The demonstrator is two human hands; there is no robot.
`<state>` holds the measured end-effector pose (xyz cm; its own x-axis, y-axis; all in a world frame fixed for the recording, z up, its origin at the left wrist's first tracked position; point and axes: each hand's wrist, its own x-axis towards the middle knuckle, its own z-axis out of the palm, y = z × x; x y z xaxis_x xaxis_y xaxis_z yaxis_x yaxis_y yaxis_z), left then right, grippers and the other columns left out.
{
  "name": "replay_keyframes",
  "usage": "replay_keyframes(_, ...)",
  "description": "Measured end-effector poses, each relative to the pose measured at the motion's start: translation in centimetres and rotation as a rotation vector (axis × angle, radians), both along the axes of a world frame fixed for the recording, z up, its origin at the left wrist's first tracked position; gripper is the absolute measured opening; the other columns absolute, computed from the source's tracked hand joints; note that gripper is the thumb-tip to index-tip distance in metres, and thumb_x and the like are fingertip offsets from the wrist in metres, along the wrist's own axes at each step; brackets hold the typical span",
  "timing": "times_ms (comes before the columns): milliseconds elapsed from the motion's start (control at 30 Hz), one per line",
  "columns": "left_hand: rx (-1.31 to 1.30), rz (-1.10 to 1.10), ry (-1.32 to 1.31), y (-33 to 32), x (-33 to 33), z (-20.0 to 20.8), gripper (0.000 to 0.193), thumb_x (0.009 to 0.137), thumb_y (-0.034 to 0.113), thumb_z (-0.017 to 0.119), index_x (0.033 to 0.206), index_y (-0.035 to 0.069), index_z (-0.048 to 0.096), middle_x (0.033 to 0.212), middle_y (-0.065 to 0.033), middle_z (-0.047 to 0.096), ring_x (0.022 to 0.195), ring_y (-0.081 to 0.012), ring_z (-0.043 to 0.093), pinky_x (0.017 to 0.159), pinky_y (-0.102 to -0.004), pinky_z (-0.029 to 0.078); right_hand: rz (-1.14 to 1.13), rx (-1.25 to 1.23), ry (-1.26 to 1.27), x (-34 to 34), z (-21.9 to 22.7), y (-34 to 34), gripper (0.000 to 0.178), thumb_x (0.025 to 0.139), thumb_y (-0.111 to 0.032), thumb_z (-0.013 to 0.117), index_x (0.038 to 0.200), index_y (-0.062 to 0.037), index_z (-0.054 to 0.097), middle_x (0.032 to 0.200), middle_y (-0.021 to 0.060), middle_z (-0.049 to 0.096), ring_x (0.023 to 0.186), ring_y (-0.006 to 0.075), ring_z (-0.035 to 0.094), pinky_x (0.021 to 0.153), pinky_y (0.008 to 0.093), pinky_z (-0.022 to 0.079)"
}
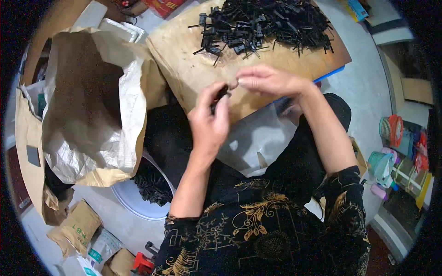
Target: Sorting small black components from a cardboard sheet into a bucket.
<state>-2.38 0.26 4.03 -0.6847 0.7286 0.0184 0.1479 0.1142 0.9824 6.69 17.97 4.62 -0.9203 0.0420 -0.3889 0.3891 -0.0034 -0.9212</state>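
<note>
My left hand (208, 122) is closed round a small black plastic part (220, 94), above the near edge of a brown board (179, 50). Thumb and fingers press it from both sides, and motion blurs it. My right hand (271, 80) comes in from the right, its thumb and fingers pinched together right beside the left fingertips. Whatever sits in that pinch is too small to make out. Beyond both hands, a heap of similar black plastic parts (271, 27) with thin prongs lies on the board's far side.
On the left stands a large, open-mouthed paper sack (142, 96) with a whitish lining. Below it, a pale round tub (133, 202) contains black pieces (154, 184). Brown packages (78, 225) lie at lower left. Baskets (380, 163) and bottles line the right side.
</note>
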Motion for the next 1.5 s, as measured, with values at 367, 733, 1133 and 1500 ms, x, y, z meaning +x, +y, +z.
replay_keyframes(367, -0.385, 0.246, 0.656, -23.0, -4.3, 1.9, 0.024, 0.08, -0.002, 0.051, 0.104, -0.003, 0.054, 0.096, -0.0165, 0.059, 0.087, -0.0244, 0.058, 0.08, -0.031, 0.044, 0.029, 1.581, 0.32, -7.0, -5.7, -0.7, 0.016, 0.076, -0.009, 0.05, 0.091, -0.0075, 0.055, 0.076, 0.0118, 0.06, 0.064, 0.0284, 0.062, 0.052, 0.0392, 0.05)
replay_keyframes(733, -0.053, 0.097, 0.454, -14.4, -0.4, 5.0, 0.039, 0.078, -0.004, 0.054, 0.117, -0.001, 0.048, 0.106, -0.0132, 0.054, 0.076, -0.0134, 0.057, 0.066, -0.0244, 0.047, -0.413, 0.67, 0.502, -3.0, -2.8, -2.2, 0.019, 0.087, -0.019, 0.053, 0.098, -0.0033, 0.053, 0.074, 0.0029, 0.058, 0.059, 0.0101, 0.054, 0.053, 0.025, 0.044)
replay_keyframes(1133, -0.023, -0.421, -0.583, 2.8, 2.2, 0.9, 0.059, 0.078, 0.006, 0.062, 0.128, 0.0, 0.032, 0.081, -0.0066, 0.058, 0.068, -0.0116, 0.057, 0.055, -0.0226, 0.045, -0.554, -0.11, 0.302, 6.1, -0.3, -4.8, 0.022, 0.091, -0.027, 0.05, 0.089, -0.0058, 0.054, 0.064, -0.003, 0.052, 0.048, 0.0012, 0.043, 0.042, 0.0137, 0.033)
replay_keyframes(1500, -0.011, -0.402, -0.286, 4.9, 2.9, -0.3, 0.039, 0.084, 0.002, 0.052, 0.122, 0.003, 0.045, 0.076, -0.0017, 0.053, 0.064, -0.007, 0.05, 0.057, -0.02, 0.043, -0.687, -0.283, 0.17, 5.9, -1.5, -4.0, 0.025, 0.089, -0.031, 0.052, 0.1, -0.0094, 0.046, 0.058, -0.0049, 0.043, 0.039, 0.0007, 0.031, 0.034, 0.0167, 0.022)
